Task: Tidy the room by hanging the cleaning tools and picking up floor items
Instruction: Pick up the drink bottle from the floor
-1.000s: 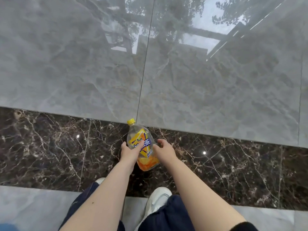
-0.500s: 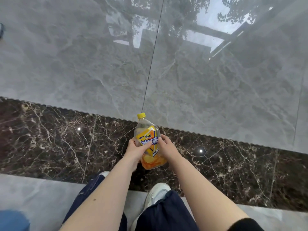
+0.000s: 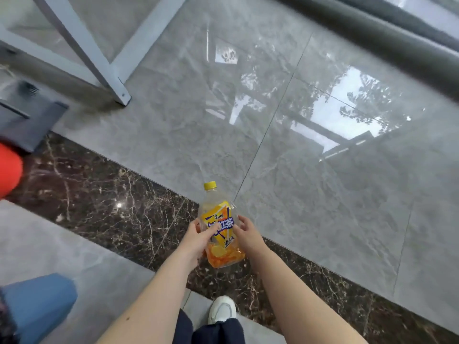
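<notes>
Iced-tea bottle [image 3: 219,227] held between both hands above the dark marble strip [image 3: 104,197] of the floor.

Its yellow cap [image 3: 210,185] points away from the person, and the left hand [image 3: 198,238] grips the label's left side with the thumb across the front, while the right hand [image 3: 247,234] clasps the right side with curled fingers. The fingers behind the bottle are hidden, and whether any liquid is inside is hard to tell. A white shoe [image 3: 222,309] stands below on grey tile [image 3: 323,194]. Well to the left are a grey metal frame leg [image 3: 116,85], a blurred dark dustpan-like object [image 3: 27,122], a cut-off orange-red shape [image 3: 8,170] and a blue fabric shape [image 3: 39,306], all apart from the bottle.
</notes>
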`<state>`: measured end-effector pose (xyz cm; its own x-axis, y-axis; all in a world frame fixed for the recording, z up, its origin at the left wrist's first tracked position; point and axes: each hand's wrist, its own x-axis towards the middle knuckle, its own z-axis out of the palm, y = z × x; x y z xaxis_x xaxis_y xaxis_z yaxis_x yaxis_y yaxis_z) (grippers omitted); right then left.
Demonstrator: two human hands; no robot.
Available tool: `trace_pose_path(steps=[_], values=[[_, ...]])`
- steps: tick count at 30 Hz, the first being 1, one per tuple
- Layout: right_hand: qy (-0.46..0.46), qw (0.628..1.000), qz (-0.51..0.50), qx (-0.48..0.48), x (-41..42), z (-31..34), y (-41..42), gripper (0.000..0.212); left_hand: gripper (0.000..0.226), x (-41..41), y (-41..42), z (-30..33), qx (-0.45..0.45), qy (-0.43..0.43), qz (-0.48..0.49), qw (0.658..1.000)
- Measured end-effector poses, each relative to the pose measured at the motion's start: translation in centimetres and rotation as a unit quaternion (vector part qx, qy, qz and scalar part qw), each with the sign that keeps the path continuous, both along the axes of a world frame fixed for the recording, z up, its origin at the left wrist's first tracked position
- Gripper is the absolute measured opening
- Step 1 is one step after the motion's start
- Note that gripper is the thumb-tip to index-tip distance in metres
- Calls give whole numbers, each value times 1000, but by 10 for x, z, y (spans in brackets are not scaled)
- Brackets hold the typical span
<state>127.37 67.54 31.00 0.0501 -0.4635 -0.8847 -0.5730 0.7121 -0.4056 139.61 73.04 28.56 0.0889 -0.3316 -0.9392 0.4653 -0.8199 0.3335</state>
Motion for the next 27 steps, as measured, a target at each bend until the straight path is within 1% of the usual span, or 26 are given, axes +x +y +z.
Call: trace_pose_path(steps=[3, 5, 7, 9, 12, 14, 16, 17, 20, 22, 25, 27], values=[[-2, 999, 48, -11, 19, 29, 2, 50, 58, 15, 13, 33, -15, -3, 40, 999], [-5, 995, 92, -25, 38, 51, 9, 49, 54, 30, 29, 56, -24, -12, 78, 997], [-8, 989, 144, -38, 67, 76, 20, 48, 58, 51, 52, 78, -30, -17, 122, 992], [-25, 984, 171, -48, 93, 91, 31, 46, 63, 69, 70, 93, -31, -32, 150, 988], [-31, 969, 232, -76, 141, 109, 58, 45, 61, 104, 104, 112, -40, -49, 213, 975], [-31, 960, 265, -83, 170, 117, 79, 44, 51, 126, 127, 122, -49, -51, 254, 964], [-37, 948, 304, -86, 201, 123, 104, 45, 31, 151, 157, 131, -59, -53, 294, 953], [-36, 942, 322, -86, 215, 125, 116, 45, 30, 162, 170, 134, -61, -53, 318, 945], [-43, 922, 372, -97, 257, 131, 158, 47, 37, 196, 217, 139, -49, -60, 393, 916], [-51, 902, 417, -100, 287, 134, 197, 47, 45, 220, 259, 139, -37, -62, 447, 892], [-46, 881, 458, -104, 324, 137, 245, 48, 58, 248, 307, 134, -8, -55, 495, 867], [-35, 862, 494, -107, 346, 136, 274, 48, 58, 263, 336, 132, 7, -36, 515, 856]])
